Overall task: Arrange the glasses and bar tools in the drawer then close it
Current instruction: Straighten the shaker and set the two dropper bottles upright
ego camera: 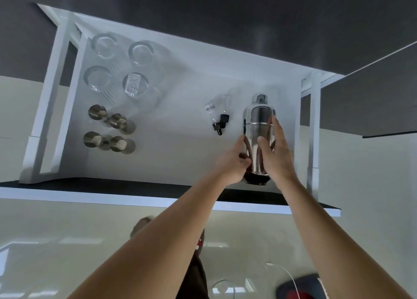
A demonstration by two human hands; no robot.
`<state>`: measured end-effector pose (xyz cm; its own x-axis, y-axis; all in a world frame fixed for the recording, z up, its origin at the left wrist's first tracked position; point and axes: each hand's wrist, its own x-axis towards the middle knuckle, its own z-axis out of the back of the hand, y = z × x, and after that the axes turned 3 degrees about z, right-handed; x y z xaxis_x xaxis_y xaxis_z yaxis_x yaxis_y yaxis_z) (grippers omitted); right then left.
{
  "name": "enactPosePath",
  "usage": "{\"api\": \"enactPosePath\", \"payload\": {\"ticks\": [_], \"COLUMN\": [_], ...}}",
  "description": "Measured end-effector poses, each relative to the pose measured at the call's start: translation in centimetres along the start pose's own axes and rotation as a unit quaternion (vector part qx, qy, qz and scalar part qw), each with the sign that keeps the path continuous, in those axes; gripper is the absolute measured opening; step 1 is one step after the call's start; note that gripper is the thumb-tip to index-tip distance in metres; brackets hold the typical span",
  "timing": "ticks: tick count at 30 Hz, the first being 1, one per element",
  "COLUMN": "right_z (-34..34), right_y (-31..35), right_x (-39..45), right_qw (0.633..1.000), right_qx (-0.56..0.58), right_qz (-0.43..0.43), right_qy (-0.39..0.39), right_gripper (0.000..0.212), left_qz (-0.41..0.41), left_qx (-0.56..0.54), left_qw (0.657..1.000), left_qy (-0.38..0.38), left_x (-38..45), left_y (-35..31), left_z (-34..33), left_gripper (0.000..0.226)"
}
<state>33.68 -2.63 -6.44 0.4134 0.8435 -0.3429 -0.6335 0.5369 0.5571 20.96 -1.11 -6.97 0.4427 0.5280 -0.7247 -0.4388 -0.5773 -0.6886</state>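
The white drawer (171,154) stands pulled out below me. A steel cocktail shaker (259,127) stands upright at its right side, and both hands hold it: my left hand (234,163) on its lower left, my right hand (274,149) wrapped around its right side. Just left of the shaker lie two small clear pourers with black stoppers (217,115). Several ribbed clear glasses (121,68) stand at the drawer's back left. In front of them are several steel jiggers (108,129).
The drawer's dark front panel (135,191) runs along the near edge, with white side rails left (42,118) and right (313,129). A dark countertop (225,12) overhangs the back. The glossy pale floor (67,242) below shows a white cable and a dark object (300,287).
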Motion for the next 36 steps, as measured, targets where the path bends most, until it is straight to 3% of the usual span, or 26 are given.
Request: {"api": "enactPosePath", "payload": {"ticks": [6, 16, 17, 19, 21, 22, 24, 26, 29, 32, 36], "right_z": [1.7, 2.1, 2.0, 1.7, 0.7, 0.0, -1.3, -2.6, -4.0, -4.7, -4.9], "right_y": [-3.3, -2.7, -1.9, -0.2, 1.0, 1.6, 2.8, 3.5, 2.8, 2.3, 3.8], "right_x": [-0.9, -1.5, -1.6, -1.3, 0.0, 0.8, 2.3, 3.7, 5.3, 6.0, 6.3], "right_qw": [0.993, 0.987, 0.983, 0.970, 0.963, 0.964, 0.959, 0.936, 0.911, 0.886, 0.897], "right_qx": [-0.101, -0.143, -0.150, -0.135, -0.119, -0.127, -0.196, -0.295, -0.346, -0.393, -0.341], "right_qz": [0.029, 0.036, 0.063, 0.159, 0.225, 0.229, 0.201, 0.174, 0.192, 0.222, 0.264], "right_qy": [-0.044, -0.069, -0.089, -0.124, -0.093, -0.053, 0.025, 0.077, 0.113, 0.106, 0.101], "right_gripper": [0.060, 0.054, 0.050, 0.042, 0.043, 0.051, 0.070, 0.075, 0.050, 0.041, 0.029], "left_qz": [0.006, -0.017, -0.039, -0.102, -0.135, -0.136, -0.115, -0.099, -0.095, -0.084, -0.086], "left_qx": [0.021, 0.083, 0.109, 0.196, 0.310, 0.375, 0.505, 0.567, 0.559, 0.562, 0.489], "left_qw": [0.999, 0.994, 0.992, 0.973, 0.917, 0.884, 0.827, 0.796, 0.794, 0.787, 0.830], "left_qy": [0.035, 0.072, 0.052, -0.072, -0.214, -0.244, -0.219, -0.190, -0.220, -0.241, -0.254], "left_x": [0.9, 1.1, 0.9, 1.0, 1.5, 1.7, 2.0, 2.4, 2.6, 2.2, 1.5], "left_y": [-0.5, -0.8, -0.9, -1.1, -1.0, -1.0, -1.1, -1.1, -0.4, 1.3, 4.1], "left_z": [-2.7, -2.5, -1.9, 0.0, 2.7, 4.2, 6.9, 8.6, 9.5, 10.0, 11.3], "left_gripper": [0.066, 0.061, 0.057, 0.048, 0.049, 0.056, 0.069, 0.073, 0.070, 0.057, 0.038]}}
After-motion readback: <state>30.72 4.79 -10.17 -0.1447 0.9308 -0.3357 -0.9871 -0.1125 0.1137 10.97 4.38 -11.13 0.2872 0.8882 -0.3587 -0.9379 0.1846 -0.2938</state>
